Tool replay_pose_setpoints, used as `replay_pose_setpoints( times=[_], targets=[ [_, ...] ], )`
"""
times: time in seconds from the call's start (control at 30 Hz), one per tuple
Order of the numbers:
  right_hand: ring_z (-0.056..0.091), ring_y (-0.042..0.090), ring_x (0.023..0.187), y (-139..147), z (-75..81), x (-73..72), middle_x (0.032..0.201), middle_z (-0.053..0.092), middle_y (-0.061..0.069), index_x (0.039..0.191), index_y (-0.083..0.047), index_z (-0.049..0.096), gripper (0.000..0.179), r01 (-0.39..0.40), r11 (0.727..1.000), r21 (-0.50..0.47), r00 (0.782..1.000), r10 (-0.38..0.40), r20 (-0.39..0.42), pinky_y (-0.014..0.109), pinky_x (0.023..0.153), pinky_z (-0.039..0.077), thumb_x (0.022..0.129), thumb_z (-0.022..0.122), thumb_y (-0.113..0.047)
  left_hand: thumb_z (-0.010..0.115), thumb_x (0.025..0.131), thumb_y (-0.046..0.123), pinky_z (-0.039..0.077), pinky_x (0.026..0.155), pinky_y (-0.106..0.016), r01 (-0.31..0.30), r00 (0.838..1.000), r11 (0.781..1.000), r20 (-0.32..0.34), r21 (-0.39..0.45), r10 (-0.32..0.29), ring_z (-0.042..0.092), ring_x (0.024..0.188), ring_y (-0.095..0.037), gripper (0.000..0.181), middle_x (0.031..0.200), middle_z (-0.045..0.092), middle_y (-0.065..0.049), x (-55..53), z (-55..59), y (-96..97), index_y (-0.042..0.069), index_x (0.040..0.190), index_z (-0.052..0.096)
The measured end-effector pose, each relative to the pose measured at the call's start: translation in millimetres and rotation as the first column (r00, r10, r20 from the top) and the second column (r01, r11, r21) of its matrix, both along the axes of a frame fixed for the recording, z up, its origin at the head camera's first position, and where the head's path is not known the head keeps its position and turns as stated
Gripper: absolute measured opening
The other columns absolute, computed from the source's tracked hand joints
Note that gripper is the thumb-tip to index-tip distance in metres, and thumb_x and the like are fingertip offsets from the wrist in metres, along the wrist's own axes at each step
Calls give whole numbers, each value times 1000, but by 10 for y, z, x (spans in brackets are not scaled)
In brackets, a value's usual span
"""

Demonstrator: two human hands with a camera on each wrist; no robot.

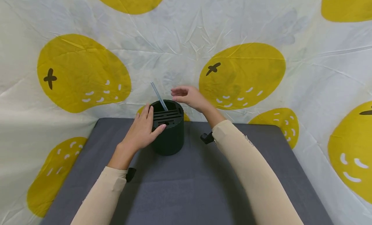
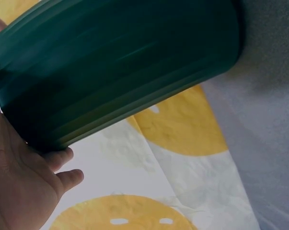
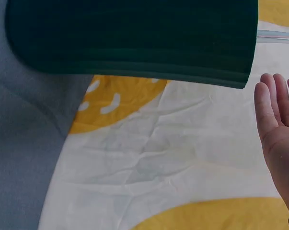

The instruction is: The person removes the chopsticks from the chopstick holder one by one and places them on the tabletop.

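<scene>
Green holder [image 1: 168,140]: upright near the far edge of the grey table [image 1: 180,189], the slotted insert [image 1: 167,117] across the front of its top
Pale blue sticks [image 1: 158,94]: standing in the rear well, leaning left, count unclear
Left hand [image 1: 139,129]: fingers nearly straight along the left rim, thumb reaching over the front, touching without a clear grip
Right hand [image 1: 190,97]: fingers loosely bent, thumb apart, nothing held, just beside the right rim
Good handling: probably light, even support at the rim, right fingers clear of the sticks
</scene>
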State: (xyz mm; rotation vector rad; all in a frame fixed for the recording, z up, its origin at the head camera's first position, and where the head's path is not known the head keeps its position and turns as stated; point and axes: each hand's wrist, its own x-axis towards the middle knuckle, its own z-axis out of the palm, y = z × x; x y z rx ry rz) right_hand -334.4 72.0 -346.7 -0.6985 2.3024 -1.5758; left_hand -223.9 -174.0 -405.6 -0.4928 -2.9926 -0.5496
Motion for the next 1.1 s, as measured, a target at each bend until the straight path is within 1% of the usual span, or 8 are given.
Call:
replay_pose_setpoints(
  times=[0.13,0.2,0.33,0.53,0.63,0.77,0.93,1.1],
  targets=[
    [62,25,128,-133,-21,-61,140,65,14,146,-4,58,49,-4,1000,-11,1000,4,15,41,112,50,101,69,-18,31,99,78,13,126,-65,-1,1000,1000,15,-2,1,6,161,-38,105,174,-5,-17,16,-9,-22,0,165,4],
    [62,24,129,-201,-25,-85,140,65,12,147,-4,57,49,-18,1000,6,1000,18,14,40,112,50,101,69,-18,31,99,78,13,126,-66,-2,1000,1000,18,-1,2,6,161,-38,105,174,-6,-17,18,-9,-35,0,165,3],
    [62,24,129,-338,-10,-120,140,66,12,147,-4,57,49,-28,998,63,999,30,-24,39,110,51,101,69,-17,33,100,76,12,125,-67,-4,1000,1000,0,1,4,7,161,-38,104,174,-5,-17,13,2,-55,0,165,5],
    [63,24,127,-473,24,-131,138,67,11,142,-4,63,44,18,982,191,994,3,-107,38,107,52,101,69,-19,33,101,75,13,124,-68,14,1000,1000,-16,15,-14,8,160,-40,104,173,-2,-20,13,-2,-50,-3,164,8],
    [63,24,124,-514,40,-117,134,69,10,138,-7,66,40,39,972,234,992,-9,-128,39,106,52,101,69,-20,33,101,75,14,124,-68,19,1000,1000,-22,19,-18,9,160,-40,104,173,-1,-20,14,0,-38,-4,164,9],
    [64,23,121,-566,45,-116,129,71,9,133,-10,70,34,56,962,266,991,-22,-131,38,104,53,101,70,-21,33,101,75,13,125,-67,13,1000,1000,-14,13,-13,8,161,-39,103,174,-2,-20,19,8,-26,-3,165,8],
    [65,24,116,-612,39,-119,123,72,9,126,-9,73,28,92,953,287,989,-53,-141,37,100,54,100,71,-19,31,100,76,13,125,-68,15,1000,1000,-3,-2,-15,6,161,-38,104,174,-3,-19,11,5,-13,-2,165,6],
    [66,23,115,-648,15,-123,122,72,8,124,-9,73,27,120,945,304,986,-77,-150,38,98,55,100,71,-20,30,100,78,12,125,-67,11,1000,1000,2,4,-11,6,161,-37,105,174,-4,-18,4,4,-10,-1,165,7]
  ],
)
